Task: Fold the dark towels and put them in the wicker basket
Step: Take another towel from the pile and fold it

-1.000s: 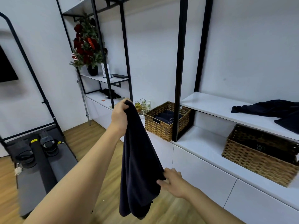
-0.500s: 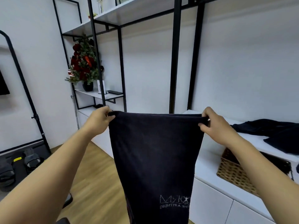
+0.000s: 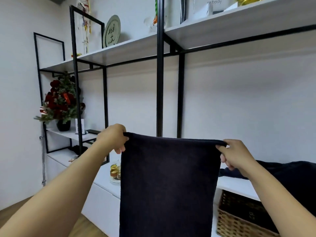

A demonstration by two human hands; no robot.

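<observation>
Now, from the head camera, both arms are stretched out in front and a dark towel hangs between them like a curtain; the left hand pinches the top left corner, fingers curled under the hem, and the right hand grips the top right corner the same way, thumb on top, fingers tucked behind the cloth; the top edge runs taut and nearly level from hand to hand, and the towel drops straight down out of the bottom of the picture. Low on the right, a wicker basket sits on the white surface under a shelf, partly hidden by the right forearm, something dark inside it; on that shelf, behind the right wrist, lies a heap of more dark towels. Left of the hanging towel, small glass bottles stand on the white surface; further left, a potted plant with red flowers sits on a lower shelf; up top, a round plate with lettering leans on the high shelf of the black-framed rack.
</observation>
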